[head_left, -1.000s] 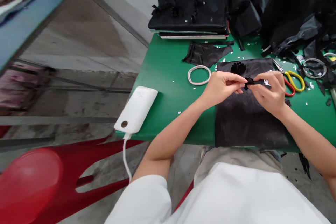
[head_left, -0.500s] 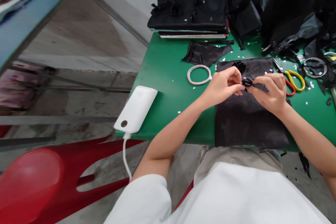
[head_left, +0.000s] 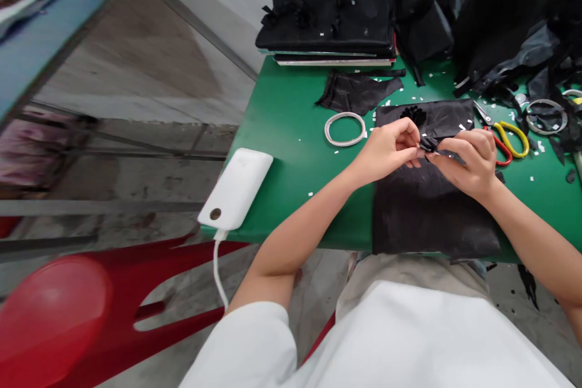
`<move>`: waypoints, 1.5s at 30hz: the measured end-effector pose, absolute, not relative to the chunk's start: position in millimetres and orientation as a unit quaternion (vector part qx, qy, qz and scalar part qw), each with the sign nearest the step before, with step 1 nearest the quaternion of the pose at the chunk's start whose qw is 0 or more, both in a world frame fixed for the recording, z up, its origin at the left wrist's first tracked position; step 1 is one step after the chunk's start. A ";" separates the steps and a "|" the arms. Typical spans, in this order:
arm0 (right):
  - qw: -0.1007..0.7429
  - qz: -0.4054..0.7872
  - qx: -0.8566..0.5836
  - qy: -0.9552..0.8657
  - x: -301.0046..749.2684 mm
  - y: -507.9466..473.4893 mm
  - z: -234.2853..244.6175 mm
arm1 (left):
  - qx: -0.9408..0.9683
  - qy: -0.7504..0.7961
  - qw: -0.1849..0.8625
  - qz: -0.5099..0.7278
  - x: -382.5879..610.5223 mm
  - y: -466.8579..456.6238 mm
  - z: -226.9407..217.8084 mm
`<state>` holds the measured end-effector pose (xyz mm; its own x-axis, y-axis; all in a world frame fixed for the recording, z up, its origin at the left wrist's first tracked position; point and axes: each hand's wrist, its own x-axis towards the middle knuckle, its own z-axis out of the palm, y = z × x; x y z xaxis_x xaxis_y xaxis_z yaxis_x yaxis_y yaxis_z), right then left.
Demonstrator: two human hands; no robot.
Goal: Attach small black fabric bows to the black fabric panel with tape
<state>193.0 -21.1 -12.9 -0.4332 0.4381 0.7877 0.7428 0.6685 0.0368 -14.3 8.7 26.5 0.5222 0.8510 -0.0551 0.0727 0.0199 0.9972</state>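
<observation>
Between my two hands is a small piece of folded black fabric (head_left: 428,143), gathered into loops. My left hand (head_left: 394,144) pinches its left side with thumb and fingertips. At the other side, my right hand (head_left: 470,160) has its thumb and forefinger closed on the same piece; a strip of it shows along the fingers. Beneath both hands a flat black fabric sheet (head_left: 427,212) reaches the table's front edge. A black fabric flower (head_left: 414,114) rests on the sheet, just beyond my left fingers. Scissors (head_left: 513,138) with yellow and red handles lie right of my right hand.
A roll of white tape (head_left: 345,129) lies left of the sheet on the green table (head_left: 291,133), and another tape roll (head_left: 546,116) at the right. A white power bank (head_left: 236,189) with a cable sits at the left edge. Black fabric (head_left: 327,12) covers stacked books behind; scraps (head_left: 504,24) heap at the right.
The strip by my right fingers has turned and now shows narrower, as my fingertips shift slightly on the gathered piece. Both arms stay in nearly the same place.
</observation>
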 end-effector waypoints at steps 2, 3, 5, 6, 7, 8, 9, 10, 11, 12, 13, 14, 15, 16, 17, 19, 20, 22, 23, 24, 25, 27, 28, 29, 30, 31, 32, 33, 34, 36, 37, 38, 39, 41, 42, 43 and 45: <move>0.396 -0.187 -0.369 -0.820 193.5 -21.5 -14.9 | 0.617 0.367 0.620 0.316 -14.7 9.6 26.2; 0.387 -0.186 -0.381 -0.819 193.7 -21.8 -15.8 | 0.615 0.368 0.623 0.314 -14.9 9.9 26.2; 0.381 -0.197 -0.387 -0.816 194.2 -22.5 -16.8 | 0.611 0.371 0.626 0.310 -15.6 10.4 26.6; 0.394 -0.207 -0.375 -0.814 194.3 -22.7 -16.4 | 0.611 0.374 0.626 0.308 -15.9 10.5 26.9; 0.412 -0.217 -0.356 -0.810 194.2 -22.8 -15.4 | 0.611 0.377 0.625 0.306 -16.3 10.7 27.1; 0.430 -0.224 -0.338 -0.807 194.0 -22.9 -13.8 | 0.612 0.379 0.624 0.304 -16.6 10.9 27.2; 0.445 -0.227 -0.322 -0.804 193.5 -22.8 -11.8 | 0.612 0.381 0.624 0.302 -16.8 11.1 27.3; 0.456 -0.230 -0.309 -0.802 193.0 -22.5 -9.4 | 0.610 0.382 0.626 0.300 -17.0 11.4 27.3; 0.462 -0.234 -0.300 -0.801 192.3 -22.2 -7.2 | 0.606 0.381 0.632 0.297 -17.0 11.7 27.2; 0.465 -0.242 -0.292 -0.800 191.6 -21.9 -5.3 | 0.598 0.378 0.644 0.293 -17.0 12.0 27.2; 0.467 -0.253 -0.284 -0.798 191.0 -21.7 -4.1 | 0.586 0.373 0.659 0.287 -16.9 12.3 27.2; 0.468 -0.264 -0.279 -0.796 190.6 -21.5 -3.8 | 0.574 0.367 0.677 0.279 -16.8 12.6 27.2; 0.470 -0.272 -0.277 -0.793 190.4 -21.6 -4.5 | 0.561 0.362 0.693 0.272 -16.7 12.9 27.3; 0.467 -0.274 -0.284 -0.791 190.6 -22.0 -6.1 | 0.550 0.358 0.706 0.267 -16.8 13.3 27.3; 0.461 -0.269 -0.298 -0.791 191.0 -22.5 -8.4 | 0.543 0.357 0.713 0.262 -17.0 13.7 27.3; 0.434 -0.238 -0.342 -0.799 192.2 -23.8 -13.4 | 0.540 0.365 0.713 0.260 -17.7 14.6 27.6; 0.411 -0.219 -0.366 -0.805 192.8 -24.3 -15.3 | 0.542 0.371 0.707 0.261 -18.0 14.9 27.8; 0.369 -0.200 -0.402 -0.814 193.0 -24.6 -16.2 | 0.549 0.379 0.696 0.266 -17.9 14.9 28.8; 0.361 -0.205 -0.404 -0.815 192.4 -24.4 -15.1 | 0.550 0.381 0.692 0.271 -17.4 14.5 29.4; 0.365 -0.220 -0.395 -0.814 191.4 -24.1 -13.1 | 0.550 0.381 0.690 0.277 -16.6 13.7 30.2; 0.378 -0.238 -0.375 -0.812 190.1 -23.9 -10.4 | 0.550 0.381 0.687 0.284 -15.6 12.7 31.1; 0.411 -0.261 -0.326 -0.811 186.9 -23.9 -4.3 | 0.552 0.380 0.681 0.294 -13.2 9.9 32.5; 0.420 -0.259 -0.309 -0.813 185.4 -24.3 -1.6 | 0.556 0.379 0.677 0.296 -12.0 8.4 32.8; 0.422 -0.248 -0.303 -0.818 184.0 -24.9 0.6 | 0.562 0.378 0.674 0.295 -10.8 6.9 32.8; 0.420 -0.230 -0.307 -0.823 182.7 -25.8 2.3 | 0.567 0.377 0.671 0.294 -9.8 5.5 32.4; 0.417 -0.211 -0.316 -0.826 181.7 -26.6 3.4 | 0.570 0.375 0.670 0.293 -8.9 4.3 31.6; 0.415 -0.195 -0.326 -0.827 180.9 -27.4 4.0 | 0.571 0.372 0.670 0.293 -8.1 3.3 30.5; 0.416 -0.185 -0.337 -0.825 180.2 -28.0 4.4 | 0.570 0.369 0.672 0.295 -7.5 2.6 29.3; 0.419 -0.179 -0.345 -0.821 179.7 -28.4 4.6 | 0.565 0.365 0.676 0.300 -7.1 2.2 28.1; 0.425 -0.177 -0.359 -0.812 179.0 -28.4 4.9 | 0.549 0.355 0.688 0.314 -6.8 2.0 26.2; 0.427 -0.177 -0.366 -0.808 178.8 -28.2 5.0 | 0.541 0.350 0.694 0.320 -6.9 2.3 25.8; 0.427 -0.177 -0.374 -0.804 178.8 -27.9 5.1 | 0.535 0.345 0.699 0.325 -7.2 2.6 25.6; 0.426 -0.176 -0.383 -0.801 178.9 -27.6 5.2 | 0.531 0.341 0.703 0.329 -7.5 3.0 25.8; 0.416 -0.173 -0.401 -0.798 179.2 -27.3 5.2 | 0.526 0.338 0.705 0.335 -8.3 3.7 26.5; 0.410 -0.172 -0.408 -0.797 179.4 -27.3 5.2 | 0.523 0.339 0.705 0.338 -8.5 3.9 26.9; 0.407 -0.171 -0.411 -0.798 179.6 -27.3 5.3 | 0.520 0.342 0.705 0.341 -8.6 4.0 27.2; 0.408 -0.169 -0.408 -0.799 179.9 -27.3 5.9 | 0.513 0.350 0.703 0.346 -8.4 3.9 27.7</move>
